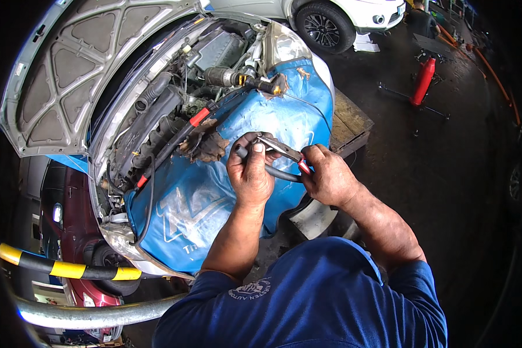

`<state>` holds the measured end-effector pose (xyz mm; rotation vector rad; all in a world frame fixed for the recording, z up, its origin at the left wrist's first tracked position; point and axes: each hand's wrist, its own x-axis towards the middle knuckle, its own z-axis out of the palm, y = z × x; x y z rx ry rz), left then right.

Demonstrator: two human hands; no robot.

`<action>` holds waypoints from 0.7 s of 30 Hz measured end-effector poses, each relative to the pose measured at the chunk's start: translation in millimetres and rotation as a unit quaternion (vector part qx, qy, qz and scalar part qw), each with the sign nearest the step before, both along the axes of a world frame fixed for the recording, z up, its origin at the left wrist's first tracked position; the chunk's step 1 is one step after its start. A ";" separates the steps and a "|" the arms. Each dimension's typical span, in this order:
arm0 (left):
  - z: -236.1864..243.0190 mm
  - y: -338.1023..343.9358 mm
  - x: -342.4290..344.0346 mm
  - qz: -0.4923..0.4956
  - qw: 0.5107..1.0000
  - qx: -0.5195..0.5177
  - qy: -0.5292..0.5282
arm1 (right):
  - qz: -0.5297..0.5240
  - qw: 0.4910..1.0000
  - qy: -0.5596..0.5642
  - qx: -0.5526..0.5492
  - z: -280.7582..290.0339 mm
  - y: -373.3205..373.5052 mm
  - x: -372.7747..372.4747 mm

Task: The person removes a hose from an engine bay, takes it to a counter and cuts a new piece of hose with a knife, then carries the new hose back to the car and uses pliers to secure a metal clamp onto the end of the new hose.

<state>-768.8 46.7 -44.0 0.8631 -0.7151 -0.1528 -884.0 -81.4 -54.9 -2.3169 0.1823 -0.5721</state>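
Observation:
My left hand [251,172] is closed around a dark rubber hose [284,175], whose cut-looking end pokes out beside the thumb. My right hand [330,175] grips a pair of pliers [285,151] with red handles and long metal jaws. The jaw tips reach my left fingertips, close to the hose; whether they pinch some small part there I cannot tell. Both hands are held above a blue fender cover [255,119] draped over the car's front. Left of my left hand, a worn brown glove or rag [206,143] lies on the cover.
An engine bay [174,98] lies exposed under the raised hood [69,69]. A black-and-red bar-shaped tool [199,118] and a dark work light [262,85] rest along its edge. Rightward are a wooden crate [349,123] and a red cylinder [424,81]. A striped pole [69,269] stands left.

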 end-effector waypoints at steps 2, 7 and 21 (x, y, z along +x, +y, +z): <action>-2.3 1.4 1.4 -0.007 1.000 -0.001 -0.005 | 0.017 1.000 0.022 0.003 0.7 -1.3 0.1; -2.2 2.0 -0.6 -0.013 1.000 0.013 0.010 | 0.036 0.999 0.023 0.019 -3.9 -4.5 0.9; -11.1 6.3 8.7 -0.036 0.995 0.092 -0.014 | 0.038 0.996 0.023 0.080 -12.9 -5.1 1.8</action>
